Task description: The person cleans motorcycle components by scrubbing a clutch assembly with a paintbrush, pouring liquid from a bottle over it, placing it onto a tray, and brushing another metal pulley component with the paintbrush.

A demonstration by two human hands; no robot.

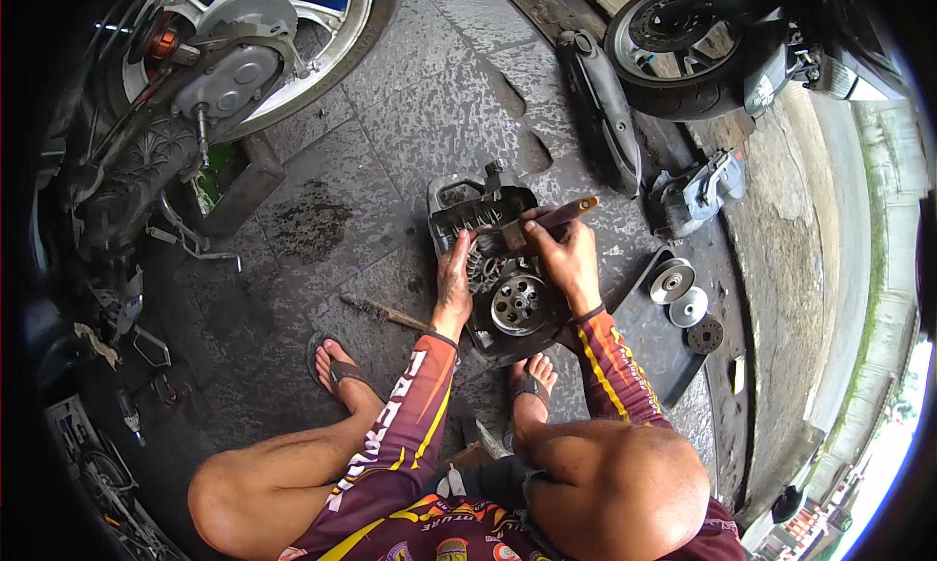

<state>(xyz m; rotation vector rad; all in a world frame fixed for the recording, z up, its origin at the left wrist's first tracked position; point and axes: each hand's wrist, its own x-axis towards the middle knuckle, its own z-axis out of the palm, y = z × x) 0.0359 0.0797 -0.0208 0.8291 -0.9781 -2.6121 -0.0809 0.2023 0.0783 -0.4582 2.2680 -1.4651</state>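
Note:
My right hand (568, 260) is closed round a paintbrush (569, 214) with a wooden handle, its bristle end pointing left over a cut-open black plastic container (451, 192). My left hand (455, 276) grips the edge of a dark toothed metal part (484, 266) just below the bristles; its fingers are partly hidden. Inside the container, below both hands, lies a round metal clutch drum (518, 303) with holes. A coil spring (473, 218) sits in the upper part of the container.
A second brush (386, 310) lies on the tiles by my left forearm. To the right are several round pulley parts (688, 307) on a dark tray (649, 351). A long black cover (600, 112) lies farther off. Scooters with a wheel (356, 34) and tyre (673, 98) stand at both sides.

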